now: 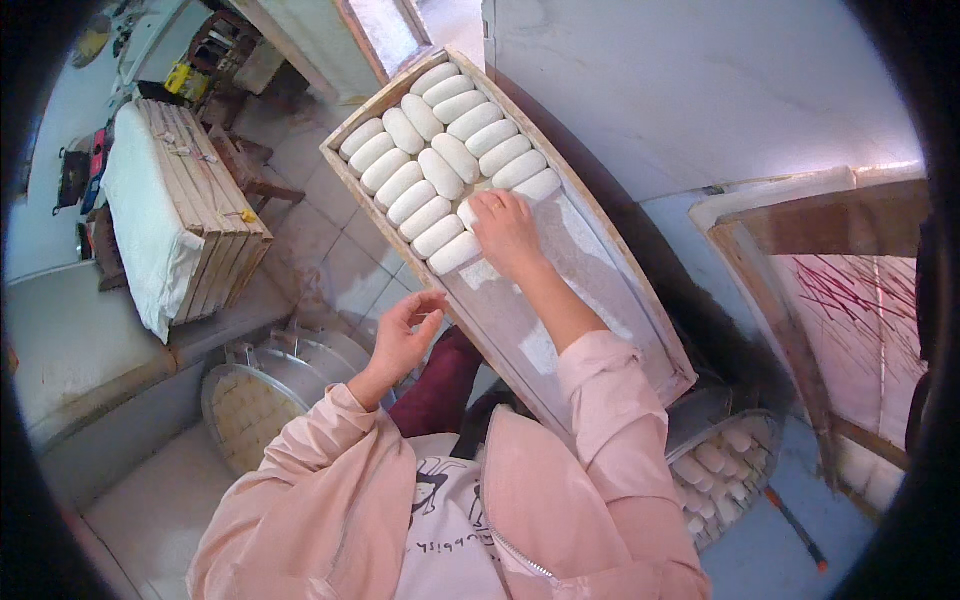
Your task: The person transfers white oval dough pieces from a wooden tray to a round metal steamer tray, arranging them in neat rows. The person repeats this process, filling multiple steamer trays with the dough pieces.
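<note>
A long wooden tray (637, 277) lies before me with rows of white oblong dough pieces (411, 202) in its far part; the floured near part of its bottom shows bare. My right hand (506, 229) reaches into the tray, its fingers on a white dough piece (466, 215) in the middle rows, partly hidden under them. Whether the fingers grip it or only press on it is hard to see. Just outside the tray's left edge hovers my left hand (409, 330), fingers curled and apart from the thumb, with nothing in it.
Stacked wooden trays under a white cloth (142, 217) stand at the left. Round metal steamers (292, 367) sit at the lower left. At the lower right, another round steamer (724, 480) holds white pieces, beside an orange-tipped rod (796, 529). A wooden frame (772, 322) stands at the right.
</note>
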Motion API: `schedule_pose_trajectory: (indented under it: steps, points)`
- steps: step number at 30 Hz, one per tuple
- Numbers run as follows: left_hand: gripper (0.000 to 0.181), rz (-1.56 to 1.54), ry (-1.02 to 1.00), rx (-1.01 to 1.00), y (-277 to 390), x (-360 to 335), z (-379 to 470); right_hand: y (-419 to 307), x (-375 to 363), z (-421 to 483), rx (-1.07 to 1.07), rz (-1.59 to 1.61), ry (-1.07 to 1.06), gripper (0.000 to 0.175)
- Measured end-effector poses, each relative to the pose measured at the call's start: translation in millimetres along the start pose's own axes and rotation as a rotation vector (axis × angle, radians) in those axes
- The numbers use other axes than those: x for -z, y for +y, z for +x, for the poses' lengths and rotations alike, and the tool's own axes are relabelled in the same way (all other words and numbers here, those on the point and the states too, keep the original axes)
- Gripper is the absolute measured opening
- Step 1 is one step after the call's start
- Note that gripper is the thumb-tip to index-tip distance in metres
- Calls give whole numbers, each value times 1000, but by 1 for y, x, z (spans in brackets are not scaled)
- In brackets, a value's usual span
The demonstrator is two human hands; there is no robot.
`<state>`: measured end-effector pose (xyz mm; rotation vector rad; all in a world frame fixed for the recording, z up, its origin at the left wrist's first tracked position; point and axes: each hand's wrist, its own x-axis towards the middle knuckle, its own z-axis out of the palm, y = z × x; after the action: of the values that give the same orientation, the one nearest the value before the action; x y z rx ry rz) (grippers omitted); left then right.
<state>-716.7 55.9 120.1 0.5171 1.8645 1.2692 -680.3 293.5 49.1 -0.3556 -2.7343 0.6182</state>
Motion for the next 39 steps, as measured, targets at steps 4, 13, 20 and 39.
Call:
schedule_pose_trajectory:
  steps: [4,13,20,39]
  points:
    - [36,335,-37,-245,15,2,27,8,14,-70,-115,10,-24,42]
    - [64,1302,-543,-781,14,-40,186,39,37,-185,-708,412,120,55]
    - [40,1155,-433,-544,30,-41,190,-33,216,-281,-977,942,314,51]
    - [58,-537,-1048,493,99,-347,-160,-2,448,-746,-1660,-228,509,45]
